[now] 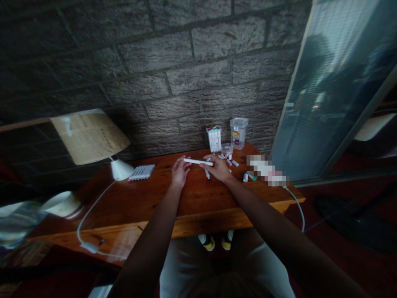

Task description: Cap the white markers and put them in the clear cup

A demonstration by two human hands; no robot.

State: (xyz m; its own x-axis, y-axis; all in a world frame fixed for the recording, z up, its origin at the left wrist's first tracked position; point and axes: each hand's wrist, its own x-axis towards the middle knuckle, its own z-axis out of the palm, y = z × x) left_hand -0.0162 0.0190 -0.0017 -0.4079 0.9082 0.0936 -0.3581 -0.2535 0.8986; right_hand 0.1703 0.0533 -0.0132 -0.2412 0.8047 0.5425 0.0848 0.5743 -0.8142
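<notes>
Both my hands hold one white marker point(197, 162) level above the wooden table point(130, 198). My left hand point(180, 171) pinches its left end with closed fingers. My right hand point(218, 168) grips its right end, fingers curled round it. Several loose markers and caps point(230, 160) lie scattered just behind and to the right of my right hand. A row of white markers point(142, 172) lies side by side to the left of my left hand.
A box of colour-tipped markers point(214, 138) and an empty clear plastic container point(238, 132) stand at the back by the brick wall. A desk lamp point(93, 138) with a white cable point(93, 211) is at the left. Another cable point(296, 203) hangs off the right edge.
</notes>
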